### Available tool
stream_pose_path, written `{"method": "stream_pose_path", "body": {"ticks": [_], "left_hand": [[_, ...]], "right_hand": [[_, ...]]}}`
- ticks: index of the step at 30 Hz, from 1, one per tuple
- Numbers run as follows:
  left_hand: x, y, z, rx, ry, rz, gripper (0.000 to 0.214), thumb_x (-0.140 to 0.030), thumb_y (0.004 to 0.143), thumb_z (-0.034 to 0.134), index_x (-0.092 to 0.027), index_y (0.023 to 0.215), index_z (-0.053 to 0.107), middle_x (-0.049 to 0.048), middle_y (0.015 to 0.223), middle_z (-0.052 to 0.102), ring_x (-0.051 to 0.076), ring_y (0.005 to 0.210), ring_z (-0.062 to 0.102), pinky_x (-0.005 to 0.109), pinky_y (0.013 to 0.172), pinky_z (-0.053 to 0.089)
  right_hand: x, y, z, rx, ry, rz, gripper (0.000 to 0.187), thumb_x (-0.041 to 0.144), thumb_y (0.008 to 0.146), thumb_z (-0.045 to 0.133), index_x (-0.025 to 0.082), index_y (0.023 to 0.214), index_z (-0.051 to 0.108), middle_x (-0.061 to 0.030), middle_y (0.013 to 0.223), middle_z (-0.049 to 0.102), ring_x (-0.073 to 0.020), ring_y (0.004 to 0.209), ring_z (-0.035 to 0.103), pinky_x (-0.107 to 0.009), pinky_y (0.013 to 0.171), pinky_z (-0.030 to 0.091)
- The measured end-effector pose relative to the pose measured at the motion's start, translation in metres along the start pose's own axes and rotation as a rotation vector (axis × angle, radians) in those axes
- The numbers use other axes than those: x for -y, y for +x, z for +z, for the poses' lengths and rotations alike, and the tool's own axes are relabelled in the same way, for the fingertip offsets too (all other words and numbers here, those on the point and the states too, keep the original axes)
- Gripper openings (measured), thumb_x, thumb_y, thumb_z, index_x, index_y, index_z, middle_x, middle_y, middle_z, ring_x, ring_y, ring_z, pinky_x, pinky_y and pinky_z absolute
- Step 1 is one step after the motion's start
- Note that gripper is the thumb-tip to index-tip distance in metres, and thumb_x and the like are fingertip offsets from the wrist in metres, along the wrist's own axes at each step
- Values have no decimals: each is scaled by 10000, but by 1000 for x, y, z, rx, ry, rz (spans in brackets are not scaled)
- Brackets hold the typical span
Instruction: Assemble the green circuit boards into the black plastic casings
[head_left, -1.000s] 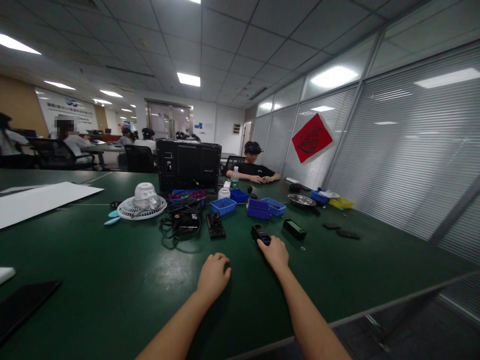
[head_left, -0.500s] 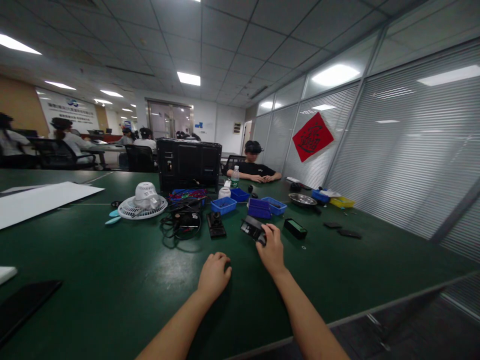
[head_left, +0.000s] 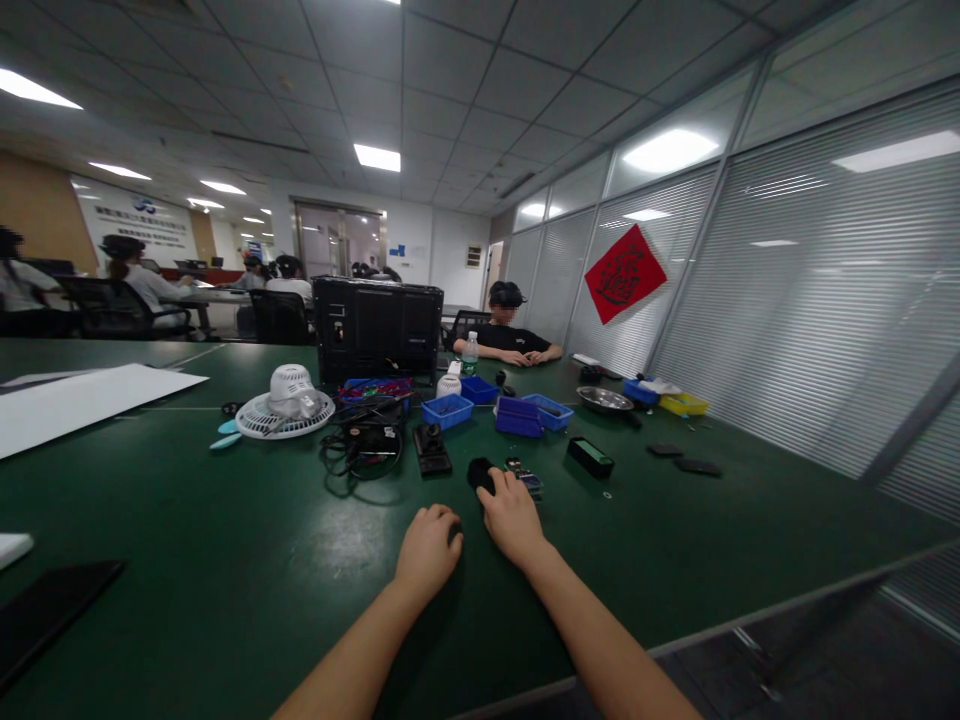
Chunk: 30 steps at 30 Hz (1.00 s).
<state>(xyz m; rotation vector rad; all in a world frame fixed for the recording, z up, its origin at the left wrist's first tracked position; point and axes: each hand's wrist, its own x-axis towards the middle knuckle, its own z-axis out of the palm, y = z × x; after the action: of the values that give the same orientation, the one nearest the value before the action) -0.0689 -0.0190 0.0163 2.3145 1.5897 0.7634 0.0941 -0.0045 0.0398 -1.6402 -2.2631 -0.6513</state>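
Note:
My left hand (head_left: 427, 545) rests on the green table (head_left: 300, 560) with its fingers loosely bent and the thumb apart; nothing shows in it. Just to its right, my right hand (head_left: 514, 515) has its fingertips on a small black rounded thing (head_left: 481, 473), whose kind I cannot make out. Its lower part is hidden behind the fingers. Close beside the right hand's knuckles lies a small clear-and-dark piece with coloured bits (head_left: 529, 480). A black device with a round knob (head_left: 432, 450) sits beyond my left hand. Farther right is a black box with a green top (head_left: 590, 457).
Blue bins (head_left: 448, 410), a white fan (head_left: 286, 405), tangled black cables (head_left: 367, 445) and a large black panel (head_left: 379, 330) stand farther back. A metal bowl (head_left: 604, 399) and a yellow tray (head_left: 683, 404) are at right. A person (head_left: 510, 330) sits opposite, hands on the table.
My right hand has moved left and nearer to me. The black box-like piece it held is no longer seen in that form; a black rounded thing is at its fingertips. My left hand stays put.

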Motion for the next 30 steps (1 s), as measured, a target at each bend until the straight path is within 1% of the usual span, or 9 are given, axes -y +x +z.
{"method": "stream_pose_path", "body": {"ticks": [3, 7, 9, 12, 14, 16, 20, 24, 30], "left_hand": [[1, 1, 2, -6, 3, 2, 248, -245, 761, 479, -193, 944, 638, 41, 1022, 590, 182, 936, 482, 279, 860, 345], [1, 1, 2, 9, 10, -17, 249, -243, 763, 482, -196, 955, 633, 41, 1032, 585, 177, 953, 478, 276, 873, 336], [1, 1, 1, 17, 5, -17, 251, -246, 765, 483, -199, 961, 633, 40, 1045, 582, 176, 963, 477, 275, 881, 334], [0, 1, 0, 23, -7, -14, 252, -247, 768, 483, -202, 966, 633, 39, 1058, 580, 177, 965, 480, 276, 884, 335], [0, 1, -1, 24, -8, -19, 253, -249, 767, 486, -201, 964, 635, 40, 1057, 581, 179, 965, 482, 278, 885, 337], [1, 1, -1, 22, -8, -20, 254, -251, 765, 489, -198, 963, 638, 41, 1053, 582, 181, 967, 482, 280, 885, 341], [3, 1, 1, 18, -18, -10, 251, -248, 763, 490, -197, 959, 638, 43, 1043, 586, 183, 963, 487, 288, 887, 348], [-2, 3, 2, -36, -39, -20, 287, -223, 769, 468, -200, 1015, 614, 40, 1125, 559, 183, 1005, 487, 293, 917, 346], [-32, 20, 6, -40, -95, 158, 472, -209, 772, 438, -232, 1244, 455, 0, 1396, 334, 178, 1158, 413, 289, 991, 301]], "right_hand": [[5, 0, -3, -8, 93, -64, 201, 289, 781, 533, 219, 946, 626, -103, 1115, 504, -244, 985, 434, -357, 803, 376], [-4, 3, -4, -220, 303, 32, 198, 266, 807, 486, 211, 929, 632, -94, 1010, 548, -218, 946, 464, -340, 818, 379], [-20, 5, -1, -376, 499, 245, 213, 273, 815, 448, 194, 877, 636, -90, 941, 570, -207, 904, 490, -329, 794, 397], [-57, 5, 9, -570, 941, 765, 230, 323, 772, 461, 164, 841, 612, -63, 846, 600, -175, 761, 533, -280, 646, 431], [-81, 3, 15, -600, 1239, 1199, 196, 306, 722, 505, 178, 846, 587, -5, 724, 591, -125, 603, 513, -226, 510, 391], [-98, 0, 20, -550, 1339, 1373, 149, 263, 701, 513, 177, 813, 560, 24, 632, 558, -92, 493, 473, -203, 442, 350], [-109, -3, 23, -389, 1405, 1458, 60, 203, 676, 531, 164, 720, 538, 30, 551, 528, -74, 405, 441, -204, 414, 351], [-104, -1, 25, -291, 1385, 1447, 88, 208, 678, 542, 171, 753, 568, 20, 612, 553, -71, 425, 446, -192, 400, 329], [-98, 2, 34, -188, 1272, 1333, 160, 256, 685, 518, 180, 795, 605, 5, 691, 573, -87, 485, 452, -199, 409, 323]]}}
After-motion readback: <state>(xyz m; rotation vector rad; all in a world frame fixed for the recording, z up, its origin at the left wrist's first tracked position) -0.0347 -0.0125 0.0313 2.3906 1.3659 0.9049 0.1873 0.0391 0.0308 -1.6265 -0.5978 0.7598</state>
